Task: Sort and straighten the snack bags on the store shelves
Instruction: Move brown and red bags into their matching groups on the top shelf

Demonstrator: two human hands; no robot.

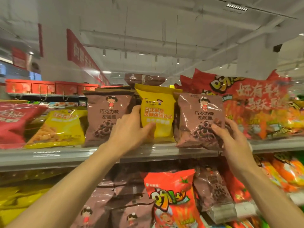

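Left forearm reaches up; left hand grasps lower left of upright yellow snack bag on upper shelf. Right hand grips brown chocolate ring bag just right, touching. Yellow stands between two brown bags; left hand nearer.

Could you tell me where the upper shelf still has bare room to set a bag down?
Only the front lip of the upper shelf, below the leaning yellow bag, is bare. Between the left hand and right hand, bags stand packed edge to edge.
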